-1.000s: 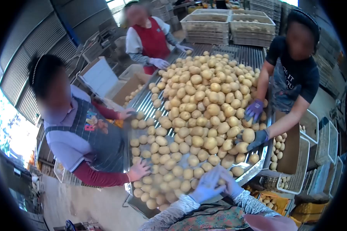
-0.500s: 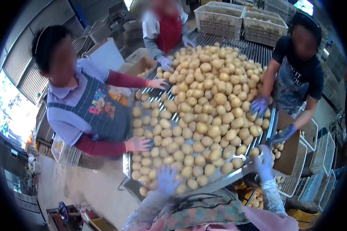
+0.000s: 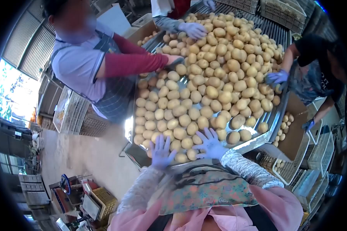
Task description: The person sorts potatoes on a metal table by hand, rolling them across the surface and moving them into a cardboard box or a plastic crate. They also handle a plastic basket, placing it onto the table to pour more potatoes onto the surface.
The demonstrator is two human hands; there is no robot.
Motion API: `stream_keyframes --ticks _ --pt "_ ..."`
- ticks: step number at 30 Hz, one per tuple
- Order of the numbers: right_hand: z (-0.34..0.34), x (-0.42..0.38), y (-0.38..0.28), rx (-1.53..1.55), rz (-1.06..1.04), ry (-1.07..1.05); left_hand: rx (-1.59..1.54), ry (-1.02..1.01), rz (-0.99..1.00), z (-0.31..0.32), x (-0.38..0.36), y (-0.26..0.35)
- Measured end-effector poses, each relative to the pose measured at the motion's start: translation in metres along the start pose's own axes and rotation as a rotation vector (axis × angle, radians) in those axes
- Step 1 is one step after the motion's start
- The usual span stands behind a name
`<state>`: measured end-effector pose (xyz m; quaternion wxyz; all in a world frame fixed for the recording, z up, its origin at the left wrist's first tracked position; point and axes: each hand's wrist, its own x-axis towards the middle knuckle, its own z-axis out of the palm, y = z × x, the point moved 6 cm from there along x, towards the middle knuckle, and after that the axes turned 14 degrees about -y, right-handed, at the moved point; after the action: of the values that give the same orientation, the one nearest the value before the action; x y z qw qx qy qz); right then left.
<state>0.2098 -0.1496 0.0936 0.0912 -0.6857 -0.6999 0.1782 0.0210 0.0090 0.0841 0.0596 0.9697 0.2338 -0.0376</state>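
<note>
A large heap of potatoes covers the metal sorting table, thinning to a single layer at the near left. My left hand, in a pale purple glove, rests with spread fingers against the potatoes at the near edge. To its right, my right hand, gloved alike, lies on the front row with its fingers stretched apart. Several potatoes sit between the two hands. Neither hand is wrapped round a potato.
At the left, a person in a checked apron reaches into the heap. Another person's gloved hand touches the far side, and a purple glove the right. A cardboard box and plastic crates stand at the right.
My right hand has moved left from the table's right corner onto the front potatoes. My left hand stays by the near edge. The left person's arms have swung together toward the heap.
</note>
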Motion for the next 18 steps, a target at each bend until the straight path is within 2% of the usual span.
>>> stream_keyframes --ticks 1,3,5,6,7,10,11,12,13,15,17,18 --pt "-0.002 0.011 0.0 -0.031 -0.013 -0.071 0.036 0.042 -0.039 0.009 0.018 0.016" --pt "0.004 0.014 0.001 -0.073 -0.068 -0.072 0.07 0.071 -0.078 0.014 0.032 0.041" --pt "0.009 0.004 0.011 -0.122 -0.126 -0.085 -0.243 0.041 0.038 0.005 0.033 0.061" --pt "0.003 -0.007 0.019 -0.097 -0.198 0.0 -0.273 -0.074 0.085 0.008 0.026 0.049" --pt "-0.002 -0.015 0.027 -0.072 -0.27 0.09 -0.273 -0.075 0.081 0.003 0.015 0.035" --pt "-0.021 -0.037 0.021 -0.057 -0.185 0.071 -0.117 -0.229 0.065 -0.006 -0.036 0.0" --pt "-0.02 -0.04 0.022 -0.054 -0.135 0.056 -0.064 -0.214 -0.002 -0.013 -0.046 -0.014" --pt "-0.014 -0.034 0.017 -0.098 -0.183 0.134 -0.012 -0.195 -0.068 -0.019 -0.05 -0.024" --pt "-0.007 -0.021 0.011 -0.093 -0.177 0.134 -0.01 -0.201 -0.062 -0.022 -0.049 -0.028" --pt "0.009 0.011 -0.009 0.027 -0.176 -0.017 -0.016 -0.121 -0.079 -0.034 -0.039 -0.033" --pt "0.003 0.039 -0.037 0.052 -0.169 -0.057 -0.114 -0.12 -0.053 -0.035 0.0 -0.025" --pt "0.004 0.044 -0.044 0.074 -0.169 -0.1 -0.166 -0.043 -0.09 -0.026 0.022 -0.022"
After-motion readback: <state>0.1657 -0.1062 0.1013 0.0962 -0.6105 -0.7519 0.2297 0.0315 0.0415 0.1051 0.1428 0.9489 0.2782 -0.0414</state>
